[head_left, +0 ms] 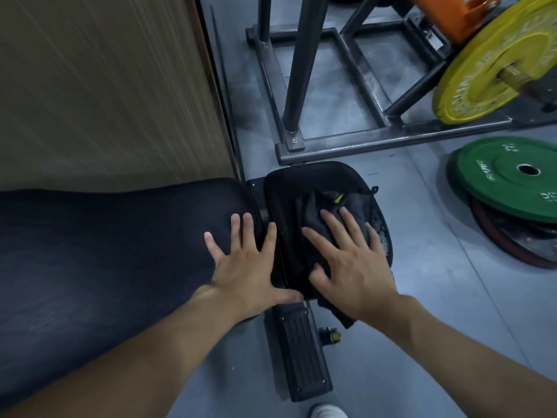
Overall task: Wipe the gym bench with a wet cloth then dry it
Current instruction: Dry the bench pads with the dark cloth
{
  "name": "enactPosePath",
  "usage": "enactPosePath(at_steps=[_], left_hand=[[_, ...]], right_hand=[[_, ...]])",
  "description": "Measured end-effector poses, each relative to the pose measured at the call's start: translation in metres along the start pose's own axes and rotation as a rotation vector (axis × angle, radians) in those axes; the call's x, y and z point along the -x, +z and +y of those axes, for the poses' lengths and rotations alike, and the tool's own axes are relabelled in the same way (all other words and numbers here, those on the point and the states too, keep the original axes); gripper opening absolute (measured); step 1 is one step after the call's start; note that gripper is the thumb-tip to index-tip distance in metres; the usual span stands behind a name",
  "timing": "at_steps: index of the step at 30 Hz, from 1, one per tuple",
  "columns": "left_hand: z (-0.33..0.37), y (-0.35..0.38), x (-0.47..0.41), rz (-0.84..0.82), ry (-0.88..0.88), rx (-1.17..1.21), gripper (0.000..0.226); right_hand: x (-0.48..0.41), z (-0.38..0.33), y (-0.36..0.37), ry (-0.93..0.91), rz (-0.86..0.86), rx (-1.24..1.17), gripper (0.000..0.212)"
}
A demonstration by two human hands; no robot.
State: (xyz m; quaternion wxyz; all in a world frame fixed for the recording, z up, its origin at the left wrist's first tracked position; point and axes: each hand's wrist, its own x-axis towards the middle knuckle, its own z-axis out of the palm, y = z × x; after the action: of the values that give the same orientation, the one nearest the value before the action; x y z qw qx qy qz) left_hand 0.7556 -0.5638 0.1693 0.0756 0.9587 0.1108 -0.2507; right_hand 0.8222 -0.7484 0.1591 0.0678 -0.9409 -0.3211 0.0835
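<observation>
The black gym bench has a long back pad (105, 251) on the left and a smaller seat pad (304, 182) to its right. A dark grey cloth (316, 212) with a small yellow tag lies on the seat pad. My right hand (349, 267) presses flat on the cloth with its fingers spread. My left hand (244, 267) rests flat on the end of the back pad, fingers straight, with the thumb reaching toward the gap between the two pads.
A black steel rack base (331, 143) stands on the grey floor just beyond the seat. A yellow plate (494, 64) sits on a bar at upper right and a green plate (512, 179) lies on others at right. A wooden panel (105, 86) rises behind the bench. The bench foot (298, 354) is below the hands.
</observation>
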Motion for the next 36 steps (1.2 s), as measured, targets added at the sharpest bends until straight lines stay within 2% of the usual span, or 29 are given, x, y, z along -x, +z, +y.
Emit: enactPosePath(at_steps=[5, 8, 11, 18, 26, 28, 32, 34, 36], left_hand=[[-0.001, 0.004, -0.002, -0.003, 0.002, -0.022, 0.132], [-0.002, 0.005, -0.002, -0.009, -0.005, -0.040, 0.132], [-0.002, 0.004, -0.002, -0.015, -0.008, -0.039, 0.132], [-0.006, 0.000, 0.002, -0.014, 0.026, -0.021, 0.131], [-0.013, 0.012, 0.001, 0.075, 0.059, -0.040, 0.124], [-0.014, 0.013, 0.001, 0.087, 0.043, -0.053, 0.126], [-0.011, 0.013, 0.000, 0.105, -0.032, -0.045, 0.137], [-0.010, 0.012, 0.002, 0.113, -0.039, -0.041, 0.138], [-0.011, 0.013, 0.002, 0.119, -0.033, -0.025, 0.137]], right_hand=[[-0.089, 0.022, -0.016, 0.107, 0.001, -0.026, 0.070], [-0.133, 0.033, -0.025, 0.175, -0.071, -0.085, 0.064], [-0.116, 0.033, -0.022, 0.194, -0.038, -0.073, 0.065], [0.002, 0.032, -0.005, 0.253, 0.036, -0.073, 0.072], [-0.116, 0.032, -0.025, 0.450, -0.017, -0.147, 0.068], [-0.126, 0.009, -0.023, 0.385, -0.050, -0.049, 0.070], [-0.099, -0.044, -0.006, 0.009, -0.038, 0.047, 0.073], [-0.084, -0.047, -0.003, -0.133, -0.040, 0.026, 0.069], [-0.071, -0.023, -0.003, -0.173, -0.031, 0.043, 0.069]])
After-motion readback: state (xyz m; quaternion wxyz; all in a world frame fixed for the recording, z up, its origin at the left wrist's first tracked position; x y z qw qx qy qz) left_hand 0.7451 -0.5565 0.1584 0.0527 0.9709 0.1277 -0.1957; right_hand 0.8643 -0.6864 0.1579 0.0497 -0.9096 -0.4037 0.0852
